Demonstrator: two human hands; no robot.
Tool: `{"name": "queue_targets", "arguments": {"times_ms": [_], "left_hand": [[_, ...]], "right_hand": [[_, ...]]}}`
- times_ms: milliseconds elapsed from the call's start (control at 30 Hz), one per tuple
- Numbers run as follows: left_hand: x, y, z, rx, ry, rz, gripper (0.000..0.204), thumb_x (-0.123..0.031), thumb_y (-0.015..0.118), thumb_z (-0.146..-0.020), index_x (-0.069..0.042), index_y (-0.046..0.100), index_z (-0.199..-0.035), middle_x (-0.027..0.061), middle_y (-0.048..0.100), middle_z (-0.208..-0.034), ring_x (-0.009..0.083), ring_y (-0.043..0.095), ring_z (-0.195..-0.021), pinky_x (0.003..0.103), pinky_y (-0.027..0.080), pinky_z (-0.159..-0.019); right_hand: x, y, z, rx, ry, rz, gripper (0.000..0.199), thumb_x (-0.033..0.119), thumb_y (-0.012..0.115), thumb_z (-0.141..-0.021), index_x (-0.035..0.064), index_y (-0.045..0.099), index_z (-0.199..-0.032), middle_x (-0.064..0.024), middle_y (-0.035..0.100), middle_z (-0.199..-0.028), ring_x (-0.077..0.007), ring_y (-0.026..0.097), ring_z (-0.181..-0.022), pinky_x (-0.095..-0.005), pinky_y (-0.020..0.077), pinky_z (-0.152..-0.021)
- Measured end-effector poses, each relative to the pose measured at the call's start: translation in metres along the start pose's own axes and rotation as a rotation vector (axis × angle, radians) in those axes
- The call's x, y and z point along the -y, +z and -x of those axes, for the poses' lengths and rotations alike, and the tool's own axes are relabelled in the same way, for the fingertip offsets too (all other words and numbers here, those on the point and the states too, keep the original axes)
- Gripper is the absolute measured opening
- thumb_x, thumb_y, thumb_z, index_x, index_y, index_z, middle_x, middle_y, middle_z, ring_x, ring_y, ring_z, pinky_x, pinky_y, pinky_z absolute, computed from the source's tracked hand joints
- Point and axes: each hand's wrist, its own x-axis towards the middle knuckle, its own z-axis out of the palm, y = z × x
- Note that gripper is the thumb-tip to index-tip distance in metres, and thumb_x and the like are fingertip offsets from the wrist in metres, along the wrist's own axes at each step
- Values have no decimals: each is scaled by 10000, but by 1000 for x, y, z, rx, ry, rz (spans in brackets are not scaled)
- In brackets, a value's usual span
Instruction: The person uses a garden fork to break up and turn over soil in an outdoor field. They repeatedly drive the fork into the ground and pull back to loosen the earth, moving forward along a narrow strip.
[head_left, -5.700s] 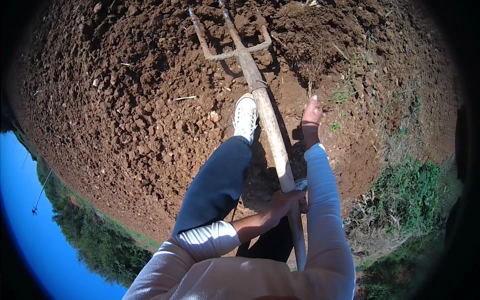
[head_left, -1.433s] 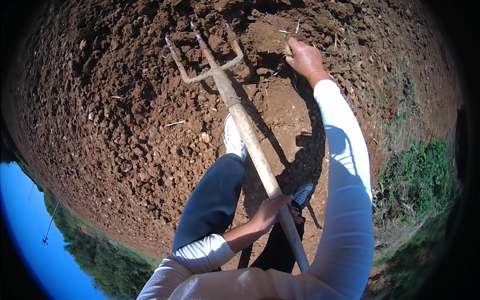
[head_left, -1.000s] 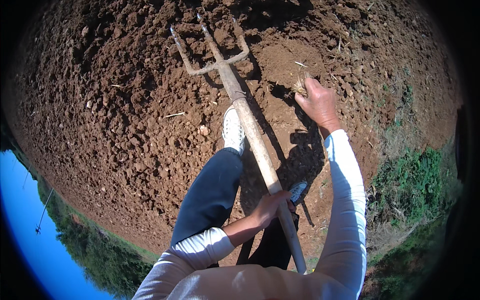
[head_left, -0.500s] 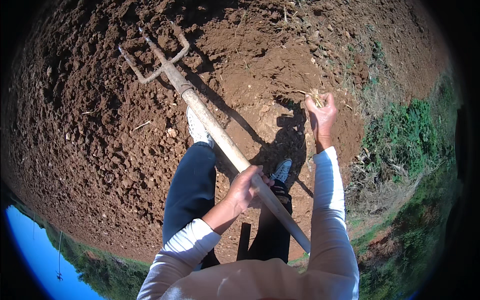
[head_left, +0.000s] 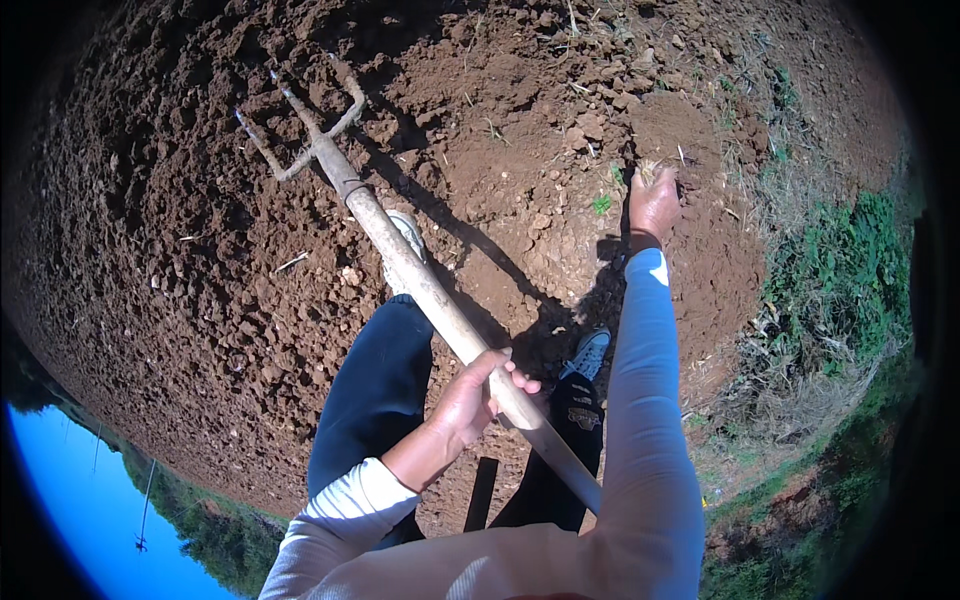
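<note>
A three-pronged garden fork [head_left: 400, 250] with a long pale wooden handle slants from my body up to the far left. Its rusty tines, bright at the tips, hang over the dug soil. My left hand [head_left: 472, 398] is wrapped round the lower part of the handle. My right hand [head_left: 654, 203] reaches out to the right, low over the reddish soil, its fingers closed round a small tuft of dry straw [head_left: 652, 172]. Fingertips on that hand are partly hidden, and I cannot tell whether they touch the ground.
Loose, cloddy soil [head_left: 200, 290] covers the left side. My shoes [head_left: 590, 352] stand on the ground beneath the handle. Green weeds [head_left: 840, 262] and dry grass [head_left: 770, 395] edge the plot at right. Small green sprouts [head_left: 601, 204] grow left of my right hand.
My right arm has stretched farther out, and that hand has moved slightly right and lower toward the soil with the straw. The left hand still holds the fork, which has shifted slightly left.
</note>
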Motion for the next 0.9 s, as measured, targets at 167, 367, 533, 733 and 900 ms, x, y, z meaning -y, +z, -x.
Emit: {"name": "queue_targets", "arguments": {"times_ms": [167,367,533,733,900], "left_hand": [[2,-9,0,-103,-4,15,155,-198,553,-826,-51,508,-845,102,591,-731,323,622,-855,442,455,-866],[10,-9,-11,-144,83,-20,168,-209,557,-824,-55,502,-782,111,581,-709,321,620,-800,463,459,-848],[17,-14,-26,-109,140,-14,202,-228,583,-816,-58,486,-765,90,553,-658,294,619,-702,430,501,-769],[26,0,-46,-28,201,31,172,-216,535,-813,-71,443,-811,72,514,-643,269,589,-646,425,504,-697],[28,22,-64,105,193,73,199,-258,545,-808,-98,447,-740,58,523,-637,240,609,-644,392,525,-563]], "right_hand": [[-9,108,-35,466,-51,149,239,250,634,-748,60,638,-893,-172,632,-936,-318,618,-873,-405,495,-748],[-23,88,-48,599,-197,32,270,191,566,-791,85,594,-1038,-169,603,-1019,-332,578,-968,-408,468,-827],[-26,19,25,575,-316,-100,420,274,556,-852,121,465,-1233,-125,541,-1176,-297,566,-1003,-404,445,-872],[-110,-214,191,1430,143,-1075,354,174,508,-902,15,471,-1217,-76,584,-1085,-120,542,-1000,-271,440,-838],[-214,-391,239,1283,-173,-168,687,320,729,-708,49,388,-1239,-143,608,-937,-276,626,-790,-397,488,-681]]}}
